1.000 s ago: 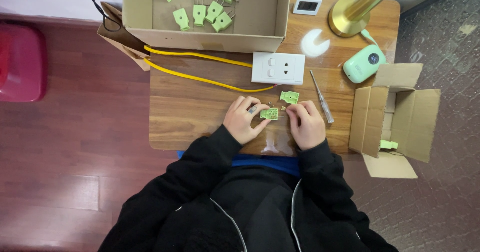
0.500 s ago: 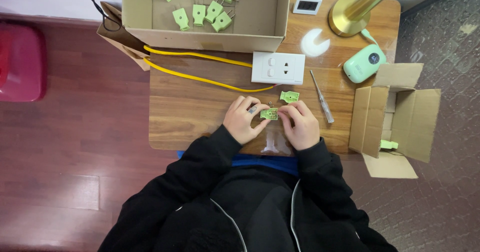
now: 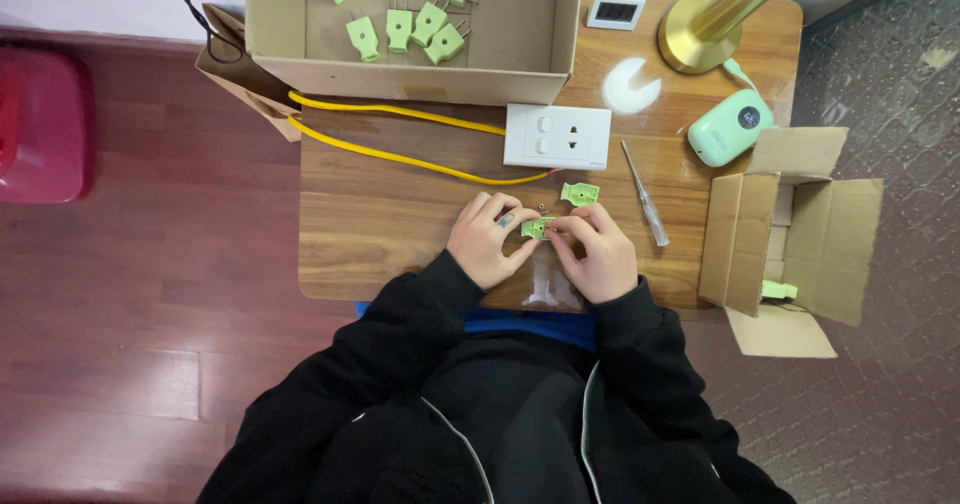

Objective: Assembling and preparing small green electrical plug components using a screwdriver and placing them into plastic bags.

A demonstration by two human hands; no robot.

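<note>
Both my hands meet over the near middle of the wooden table (image 3: 380, 214). My left hand (image 3: 487, 242) and my right hand (image 3: 595, 254) pinch a small light-green plug body (image 3: 537, 228) between their fingertips. A second green plug half (image 3: 580, 194) lies on the table just beyond my right hand. A screwdriver with a clear handle (image 3: 645, 207) rests to the right of it. A tiny dark screw lies near the plug.
A white switch-and-socket plate (image 3: 557, 136) with two yellow wires (image 3: 400, 159) sits ahead. A large cardboard box (image 3: 520, 24) holds several green plugs. An open small carton (image 3: 790, 229), a green device (image 3: 730, 127), a brass lamp base (image 3: 700, 39) stand right.
My right hand has shifted slightly left onto the green plug body, which both hands now hold together. Everything else on the table stays put.
</note>
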